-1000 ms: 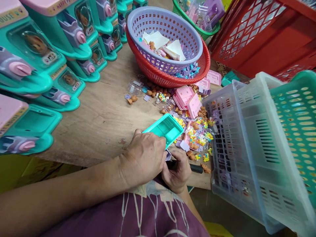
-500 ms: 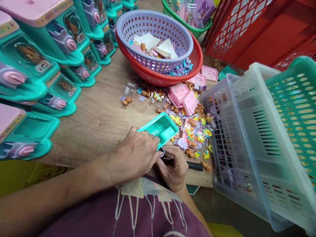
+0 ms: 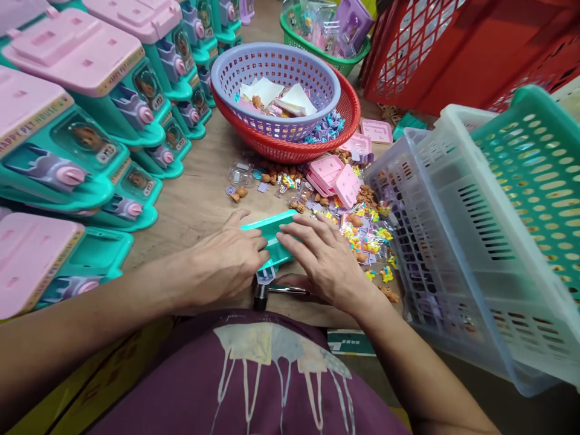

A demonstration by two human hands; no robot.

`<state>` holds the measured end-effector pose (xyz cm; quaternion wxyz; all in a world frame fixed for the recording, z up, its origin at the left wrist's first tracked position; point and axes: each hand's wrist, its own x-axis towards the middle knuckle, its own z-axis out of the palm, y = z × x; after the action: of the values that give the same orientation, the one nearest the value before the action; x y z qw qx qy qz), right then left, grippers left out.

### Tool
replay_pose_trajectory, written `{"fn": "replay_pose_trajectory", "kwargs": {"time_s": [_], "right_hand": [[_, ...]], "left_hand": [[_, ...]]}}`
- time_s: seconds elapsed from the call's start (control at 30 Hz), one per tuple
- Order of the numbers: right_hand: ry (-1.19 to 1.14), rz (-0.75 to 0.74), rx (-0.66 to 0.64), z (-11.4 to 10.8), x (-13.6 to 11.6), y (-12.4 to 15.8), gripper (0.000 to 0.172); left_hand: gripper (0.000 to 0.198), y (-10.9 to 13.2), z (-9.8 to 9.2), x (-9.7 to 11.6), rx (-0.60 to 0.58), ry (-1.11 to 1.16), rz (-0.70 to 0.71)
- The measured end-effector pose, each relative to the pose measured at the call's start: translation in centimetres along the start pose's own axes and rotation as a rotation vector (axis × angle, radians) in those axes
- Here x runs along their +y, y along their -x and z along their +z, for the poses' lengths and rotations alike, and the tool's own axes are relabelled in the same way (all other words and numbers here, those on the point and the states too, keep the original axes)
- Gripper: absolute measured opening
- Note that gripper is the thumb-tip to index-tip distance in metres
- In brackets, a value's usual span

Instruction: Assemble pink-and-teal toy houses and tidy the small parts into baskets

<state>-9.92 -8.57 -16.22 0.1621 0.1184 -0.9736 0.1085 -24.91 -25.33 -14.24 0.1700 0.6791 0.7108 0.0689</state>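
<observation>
A teal plastic tray-shaped part (image 3: 270, 231) lies on the wooden table (image 3: 194, 205) near its front edge. My left hand (image 3: 226, 260) grips its left end. My right hand (image 3: 324, 260) lies over its right side with the fingers spread flat across the top. Just below the part a small hammer (image 3: 267, 292) with a dark head and metal shaft rests on the table, its handle hidden under my right hand. A small lilac piece (image 3: 266, 275) sits under the teal part's near edge.
Teal and pink toy pet houses (image 3: 90, 121) are stacked along the left. A lilac basket (image 3: 235, 66) sits in a red basket (image 3: 348, 112) at the back. Pink lids (image 3: 338, 175) and small figures are scattered in the middle. White (image 3: 453, 241) and teal (image 3: 539, 175) crates stand on the right.
My right hand has let go of the hammer, come up from the table edge and laid its fingers over the teal part. The part now lies flatter, and the hammer rests on the table.
</observation>
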Motion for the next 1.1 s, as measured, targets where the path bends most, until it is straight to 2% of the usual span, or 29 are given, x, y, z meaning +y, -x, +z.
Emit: {"fn": "replay_pose_trajectory", "kwargs": {"time_s": [0.03, 0.1, 0.17, 0.27, 0.4, 0.63, 0.8, 0.97, 1.1], "right_hand": [[0.002, -0.022, -0.042, 0.3, 0.0, -0.6, 0.044], [-0.003, -0.05, -0.12, 0.8, 0.1, -1.6, 0.04], [-0.006, -0.063, -0.161, 1.2, 0.0, -2.2, 0.042], [-0.01, -0.073, -0.191, 1.7, -0.1, -2.5, 0.042], [-0.035, -0.076, -0.227, 2.0, -0.3, -2.6, 0.038], [-0.095, -0.086, -0.263, 2.1, -0.3, -2.9, 0.027], [-0.099, -0.122, -0.29, 2.1, 0.2, -3.1, 0.029], [-0.157, -0.155, -0.327, 1.8, 0.7, -3.5, 0.035], [-0.168, -0.189, -0.301, 1.6, 0.9, -3.6, 0.039]], "left_hand": [[0.013, 0.2, 0.0, -0.3, -0.037, -0.052, 0.042], [0.029, 0.6, 0.1, -0.7, -0.089, -0.193, 0.095], [0.038, 0.9, 0.4, -0.8, -0.036, -0.239, 0.05], [0.038, 0.9, 1.1, -0.7, 0.026, -0.236, 0.008], [0.037, 0.7, 1.5, -0.3, -0.025, -0.236, -0.036], [0.035, 0.7, 1.0, -0.1, -0.074, -0.228, -0.046], [0.04, 0.3, 0.9, -0.1, -0.13, -0.212, -0.072], [0.039, 0.4, 0.6, -0.8, -0.202, -0.268, -0.018], [0.04, 0.7, 0.4, -1.6, -0.236, -0.342, 0.048]]}}
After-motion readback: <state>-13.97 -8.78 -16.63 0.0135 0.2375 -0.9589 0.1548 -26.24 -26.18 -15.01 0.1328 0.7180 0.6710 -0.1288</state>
